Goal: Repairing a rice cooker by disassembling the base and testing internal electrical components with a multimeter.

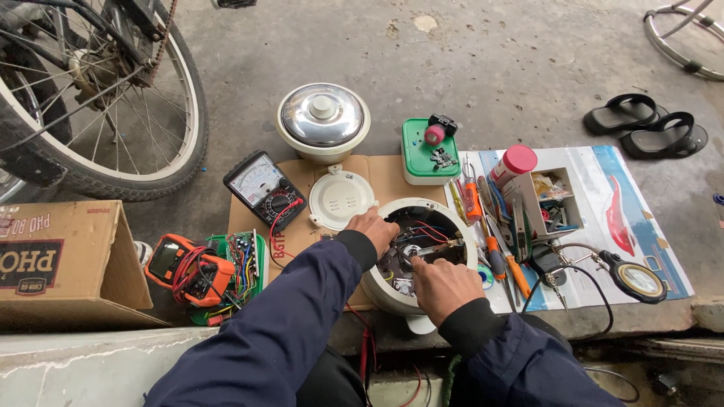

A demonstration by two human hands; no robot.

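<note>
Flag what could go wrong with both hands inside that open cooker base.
1. The right hand works a metal tool among the red and blue wires in the white cooker base; a slip could nick them.
2. The left hand only steadies the rim, so the base could shift.
3. Loose screwdrivers lie close beside it and may roll in.

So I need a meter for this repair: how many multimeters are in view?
2. A black analog multimeter lies on the cardboard left of the round white plate; an orange digital multimeter sits farther left, beside the box.
</note>
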